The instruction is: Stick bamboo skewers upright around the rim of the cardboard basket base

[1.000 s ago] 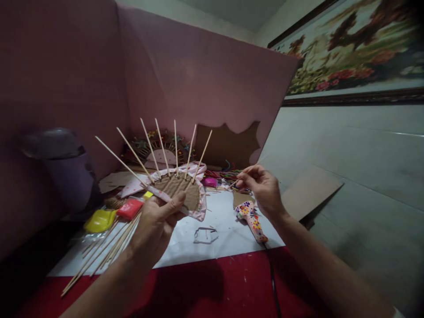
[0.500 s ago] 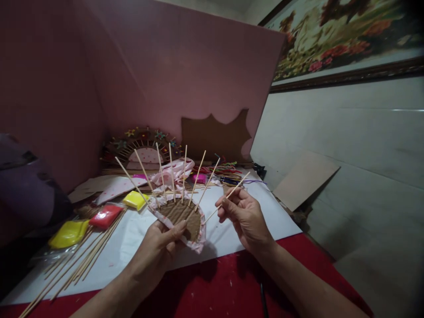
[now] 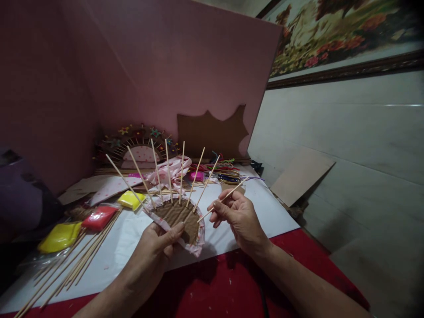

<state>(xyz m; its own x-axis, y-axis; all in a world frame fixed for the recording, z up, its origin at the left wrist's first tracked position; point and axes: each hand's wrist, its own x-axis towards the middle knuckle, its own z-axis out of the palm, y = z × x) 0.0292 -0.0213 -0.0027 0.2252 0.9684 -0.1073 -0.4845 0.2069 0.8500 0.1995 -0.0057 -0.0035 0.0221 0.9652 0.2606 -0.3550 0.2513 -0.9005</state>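
Note:
A half-round cardboard piece [image 3: 179,216] edged with pink spotted cloth is gripped in my left hand [image 3: 162,243], thumb on its brown face. Several thin wooden sticks [image 3: 167,170] fan out from its curved edge, pointing up and away. Between the thumb and fingers of my right hand [image 3: 236,216] is a single wooden stick [image 3: 236,187], tilted up to the right. Its lower tip meets the right side of the cardboard piece, near the cloth edge; how far it reaches in cannot be made out.
Yellow [image 3: 59,237] and red packets [image 3: 100,217] lie at left beside loose sticks [image 3: 84,256]. Behind stand a decorated fan-shaped piece [image 3: 142,153] and a jagged brown cutout [image 3: 212,134]. Scissors [image 3: 229,177] rest on the white sheet [image 3: 265,212], over red cloth [image 3: 308,265].
My right hand has moved slightly left, bringing its stick's lower tip from beside the cloth edge onto the cardboard piece. The whole view has shifted a little.

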